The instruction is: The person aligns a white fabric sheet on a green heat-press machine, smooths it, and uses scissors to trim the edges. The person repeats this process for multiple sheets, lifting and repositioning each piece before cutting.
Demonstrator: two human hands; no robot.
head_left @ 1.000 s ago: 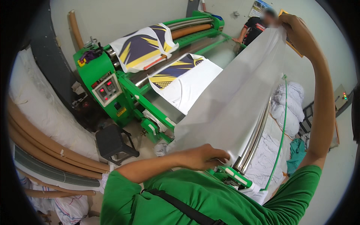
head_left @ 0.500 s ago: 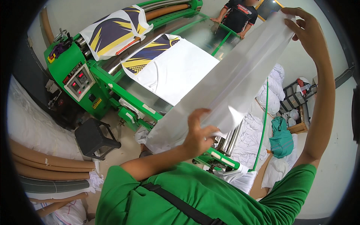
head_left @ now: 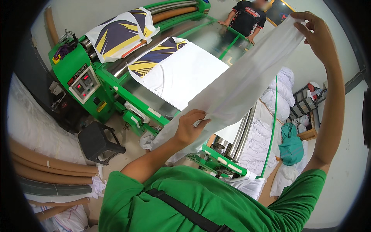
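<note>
A long, translucent white sheet (head_left: 241,85) hangs slanting in front of me, above the near side of a green machine. My right hand (head_left: 317,36), raised at the upper right, pinches its top end between thumb and fingers. Lower down, my left hand (head_left: 189,127) is closed on the sheet, with its lower part hanging behind and below the wrist. Beyond it, white sheets or cloth (head_left: 189,77) lie on the machine's table, partly over a navy, yellow and white printed piece (head_left: 156,58). Another printed piece (head_left: 121,34) drapes over the roller at the back.
A control panel (head_left: 84,84) is on the machine's left end. A black stool (head_left: 98,141) and cardboard tubes (head_left: 50,164) stand at the left. Another person (head_left: 249,17) rests both hands on the far frame. White cloth (head_left: 255,147) and a teal bag (head_left: 290,145) lie at the right.
My left hand has moved left and slightly down, and its spread fingers have closed on the sheet. The sheet looks narrower and more gathered. My right hand keeps its hold up high.
</note>
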